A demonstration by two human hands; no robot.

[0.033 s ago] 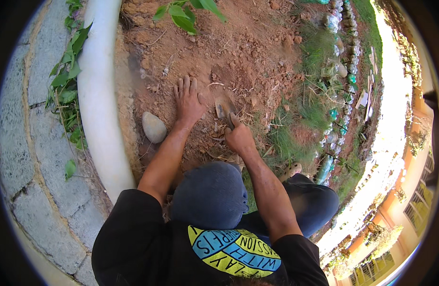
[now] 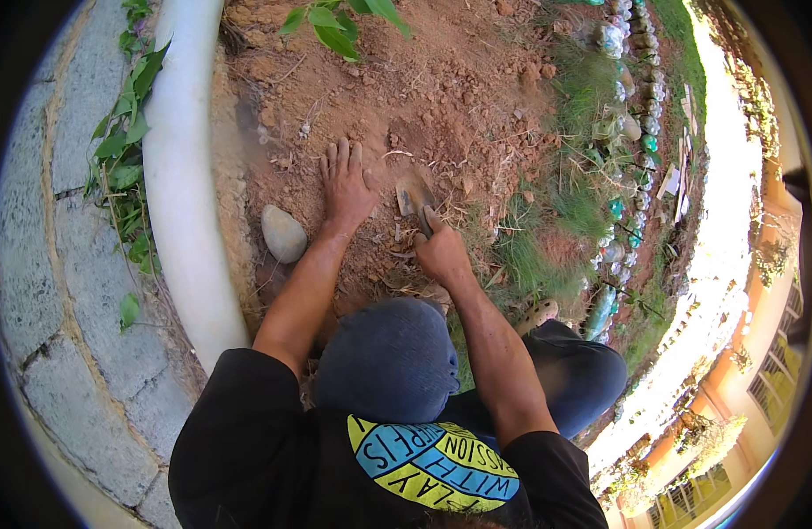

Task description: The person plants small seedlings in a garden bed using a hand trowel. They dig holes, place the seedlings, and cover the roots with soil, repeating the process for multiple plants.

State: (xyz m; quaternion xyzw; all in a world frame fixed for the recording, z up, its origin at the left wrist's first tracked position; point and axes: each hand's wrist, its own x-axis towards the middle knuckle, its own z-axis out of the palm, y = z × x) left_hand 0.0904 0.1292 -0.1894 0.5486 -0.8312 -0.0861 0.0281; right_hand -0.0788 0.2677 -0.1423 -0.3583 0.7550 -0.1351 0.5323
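Observation:
My left hand (image 2: 348, 189) lies flat on the loose reddish soil (image 2: 379, 79), its fingers stretched forward and slightly apart. To its right, my right hand (image 2: 443, 254) is wrapped round the handle of a small garden trowel (image 2: 413, 196). The trowel's blade is dusted with dirt and rests on the soil, pointing away from me, close to my left thumb. A smooth, pale oval stone (image 2: 284, 234) sits beside my left wrist. Bits of dry straw and small clods lie about the blade.
A white rounded curb (image 2: 187, 176) borders the bed on the left, with leafy vines (image 2: 124, 176) and grey paving blocks (image 2: 36, 273) beyond. Green leaves (image 2: 335, 33) overhang the far side. Grass tufts (image 2: 591, 212) and a row of stuffed plastic bottles (image 2: 602, 310) run along the right.

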